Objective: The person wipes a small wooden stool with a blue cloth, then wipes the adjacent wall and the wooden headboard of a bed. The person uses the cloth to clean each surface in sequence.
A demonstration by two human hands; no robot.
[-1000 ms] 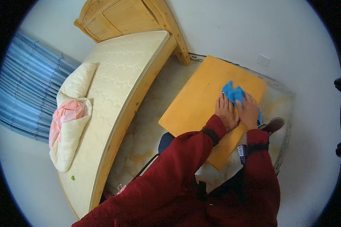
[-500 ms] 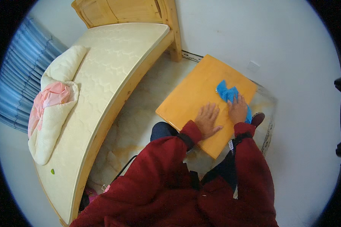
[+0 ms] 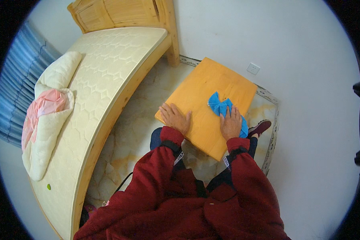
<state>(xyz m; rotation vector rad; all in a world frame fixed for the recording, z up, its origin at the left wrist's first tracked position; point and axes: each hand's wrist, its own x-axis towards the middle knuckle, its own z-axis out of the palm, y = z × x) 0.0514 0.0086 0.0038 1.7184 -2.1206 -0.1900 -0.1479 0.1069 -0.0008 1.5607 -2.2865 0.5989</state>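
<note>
A low wooden table (image 3: 200,94) with a smooth orange-yellow top stands in front of me. Near its left corner my left hand (image 3: 175,119) lies flat on the wood, fingers stretched out, holding nothing. My right hand (image 3: 231,123) rests palm down with straight fingers on a crumpled blue cloth (image 3: 220,105), pressing it against the tabletop. The cloth spreads out past the fingertips and shows again beside the hand at the table's right edge; its middle is hidden under the hand.
To the left stands a wooden bed with a bare cream mattress (image 3: 104,76), a folded white quilt (image 3: 48,132) and pink fabric (image 3: 50,102) on it. A blue curtain (image 3: 16,84) hangs behind. A white wall with a socket (image 3: 253,68) borders the table's far right side.
My left hand has slid left across the tabletop to its left corner. My right hand and the blue cloth have moved nearer to me and slightly left. The view has shifted a little.
</note>
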